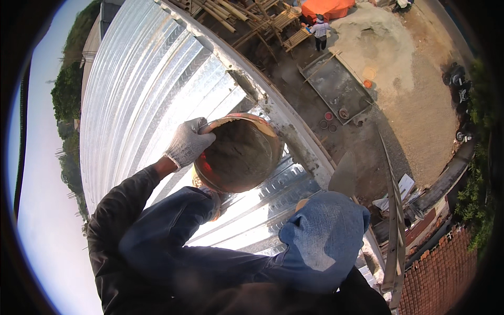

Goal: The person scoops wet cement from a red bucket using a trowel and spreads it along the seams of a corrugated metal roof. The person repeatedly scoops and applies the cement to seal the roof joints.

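Bucket (239, 153) of wet grey mortar, centre frame, held above a corrugated metal deck (142, 89). A gloved left hand (188, 143) grips its rim to steady it. The right hand is hidden under a blue sleeve (168, 220); its grip cannot be told.

The bucket (239, 152) sits near the centre of the view, over the corrugated metal decking (147, 89), which runs from the centre out toward eleven o'clock. The left hand (188, 143) is on the bucket's rim at its nine o'clock side. Directly below the bucket, at six o'clock, a co-worker's shoulder (168, 226) presses up under it; that person's covered head (323, 239) lies at four o'clock from the bucket. The decking's edge (294, 131) passes just right of the bucket. Beyond it, far below, the mixing tray (336, 86) lies at two o'clock, a sand heap (378, 37) behind it, and a standing person (319, 31) at one o'clock. A tiled roof (441, 273) lies at four o'clock.
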Motion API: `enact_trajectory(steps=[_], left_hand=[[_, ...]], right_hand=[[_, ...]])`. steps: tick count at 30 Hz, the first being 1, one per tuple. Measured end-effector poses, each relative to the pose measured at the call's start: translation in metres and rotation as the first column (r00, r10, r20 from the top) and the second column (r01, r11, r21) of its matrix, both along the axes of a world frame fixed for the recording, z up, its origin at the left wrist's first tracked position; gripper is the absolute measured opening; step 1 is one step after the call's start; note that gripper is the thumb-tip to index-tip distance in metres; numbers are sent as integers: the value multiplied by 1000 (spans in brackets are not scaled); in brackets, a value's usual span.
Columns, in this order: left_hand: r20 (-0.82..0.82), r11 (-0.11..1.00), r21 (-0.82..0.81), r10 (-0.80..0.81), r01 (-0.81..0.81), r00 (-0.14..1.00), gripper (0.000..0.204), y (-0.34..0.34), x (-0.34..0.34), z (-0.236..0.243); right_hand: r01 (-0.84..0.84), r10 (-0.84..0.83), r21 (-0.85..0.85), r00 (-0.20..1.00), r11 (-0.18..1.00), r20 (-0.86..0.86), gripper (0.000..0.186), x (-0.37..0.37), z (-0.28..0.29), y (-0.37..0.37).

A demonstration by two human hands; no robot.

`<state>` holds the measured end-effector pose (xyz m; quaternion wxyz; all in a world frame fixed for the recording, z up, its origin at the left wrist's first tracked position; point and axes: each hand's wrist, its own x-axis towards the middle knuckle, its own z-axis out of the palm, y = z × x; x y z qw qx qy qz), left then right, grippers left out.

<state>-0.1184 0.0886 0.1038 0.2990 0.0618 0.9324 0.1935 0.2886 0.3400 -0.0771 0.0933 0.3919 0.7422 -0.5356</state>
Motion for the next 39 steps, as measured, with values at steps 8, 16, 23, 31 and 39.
enact_trajectory(steps=[8, 16, 23, 31, 39], left_hand=[[-50, 998, 34, -58, 59, 997, 11, -57, -55, 26], [-245, 840, 505, 361, -199, 900, 29, -144, -196, 66], [81, 392, 770, 723, -503, 686, 6, -251, -351, -28], [348, 210, 755, 675, -622, 650, 12, -382, -408, -120], [399, 39, 799, 712, -600, 577, 19, -466, -382, -214]], right_hand=[[74, -76, 50, 996, 996, 43, 24, -4, 4, -24], [168, -179, 120, 980, 978, 90, 25, -5, 12, -46], [238, -262, 200, 960, 950, 102, 28, -13, 27, -64], [259, -295, 346, 954, 902, 55, 33, -59, 53, -52], [185, -150, 394, 982, 900, -119, 38, -196, 91, -31]])
